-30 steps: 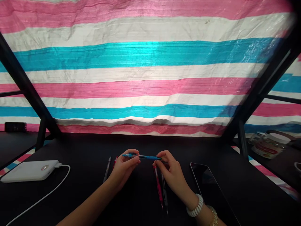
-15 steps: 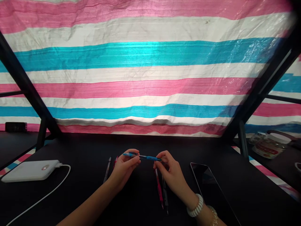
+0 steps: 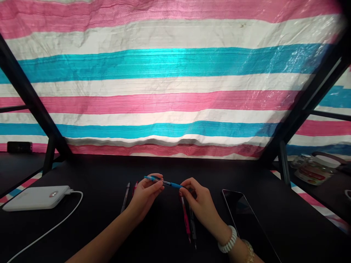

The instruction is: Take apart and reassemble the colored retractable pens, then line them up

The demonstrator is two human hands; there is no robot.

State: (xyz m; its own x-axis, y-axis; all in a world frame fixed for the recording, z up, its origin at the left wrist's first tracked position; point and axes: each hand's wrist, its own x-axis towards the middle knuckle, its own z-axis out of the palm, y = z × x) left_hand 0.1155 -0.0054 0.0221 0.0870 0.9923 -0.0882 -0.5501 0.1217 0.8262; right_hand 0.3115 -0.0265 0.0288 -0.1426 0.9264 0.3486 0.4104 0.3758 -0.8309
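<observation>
Head view showed the blue pen (image 3: 168, 183) running crosswise, left hand (image 3: 147, 194) pinching its barrel, right hand (image 3: 197, 196) pinching the far end.

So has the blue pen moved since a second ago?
Yes, slightly: judged against the striped sheet, the blue pen has tilted more, its left end up, right end down.
</observation>
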